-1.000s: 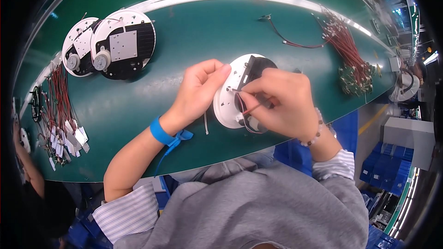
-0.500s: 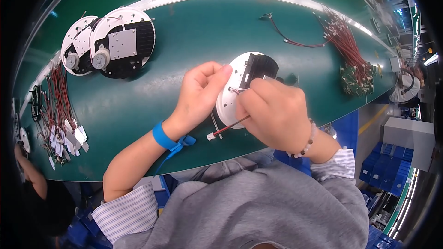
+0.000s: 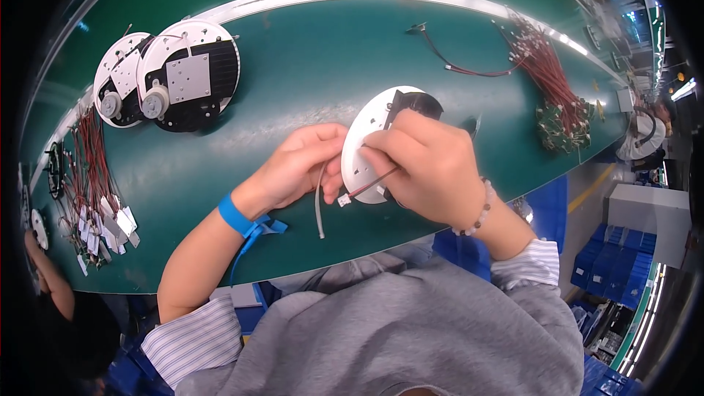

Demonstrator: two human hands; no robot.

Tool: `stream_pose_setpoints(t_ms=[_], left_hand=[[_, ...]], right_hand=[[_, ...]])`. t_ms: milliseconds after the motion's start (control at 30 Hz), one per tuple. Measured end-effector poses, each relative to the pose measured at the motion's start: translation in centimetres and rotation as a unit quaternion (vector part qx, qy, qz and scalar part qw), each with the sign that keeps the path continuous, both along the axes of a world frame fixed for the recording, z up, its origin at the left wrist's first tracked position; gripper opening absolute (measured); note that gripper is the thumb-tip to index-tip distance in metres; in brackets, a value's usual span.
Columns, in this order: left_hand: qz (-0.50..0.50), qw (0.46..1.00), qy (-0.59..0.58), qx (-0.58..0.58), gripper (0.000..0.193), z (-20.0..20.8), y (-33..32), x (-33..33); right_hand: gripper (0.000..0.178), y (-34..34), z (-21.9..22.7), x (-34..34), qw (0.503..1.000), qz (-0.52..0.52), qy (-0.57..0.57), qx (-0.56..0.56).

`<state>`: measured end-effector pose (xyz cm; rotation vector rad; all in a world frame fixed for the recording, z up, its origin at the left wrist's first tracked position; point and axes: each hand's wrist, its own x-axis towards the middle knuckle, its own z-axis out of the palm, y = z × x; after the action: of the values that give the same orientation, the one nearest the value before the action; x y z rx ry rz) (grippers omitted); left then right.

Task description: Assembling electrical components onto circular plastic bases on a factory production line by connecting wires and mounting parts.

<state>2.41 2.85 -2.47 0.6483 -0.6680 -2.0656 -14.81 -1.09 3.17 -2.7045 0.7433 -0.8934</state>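
Observation:
A white round disc [image 3: 359,128] with a black part [image 3: 419,101] on its face stands tilted between my hands. My left hand [image 3: 304,165] is closed on its left edge, thumb at the rim and fingers curled partly behind it. A pale thin cable [image 3: 319,209] hangs down beside those fingers. On the disc's face, my right hand [image 3: 433,169] is closed in a pinch. A red-and-black wire [image 3: 370,185] runs out from under its curled fingers and ends in a small white connector [image 3: 345,199]. What the right fingertips press on is hidden.
Two more white discs with grey plates and motors [image 3: 192,77] overlap at the back left. Wire bundles with metal tabs [image 3: 99,213] lie left; red wires with green boards [image 3: 561,114] lie right. A single wire [image 3: 469,71] rests beyond the disc. Another person's arm [image 3: 55,275] shows far left.
My left hand has moved down along the disc's edge, its fingers now partly behind the rim. The pale cable now hangs beside it. My right fingertips have shifted left on the disc.

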Motion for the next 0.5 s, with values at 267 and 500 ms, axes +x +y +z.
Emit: stream_pose_setpoints(t_ms=[267, 500], left_hand=[[-0.065, 0.997, 0.039, 0.011, 0.025, -0.5, -0.4, 0.9], [-0.054, 0.995, 0.061, 0.049, 0.021, -0.5, -0.5, 0.7]], right_hand=[[0.018, 0.7, 1.3, -0.3, 0.985, 0.053, 0.138, -0.088], [0.027, -0.1, 1.0, -0.7, 0.994, 0.063, 0.070, -0.061]])
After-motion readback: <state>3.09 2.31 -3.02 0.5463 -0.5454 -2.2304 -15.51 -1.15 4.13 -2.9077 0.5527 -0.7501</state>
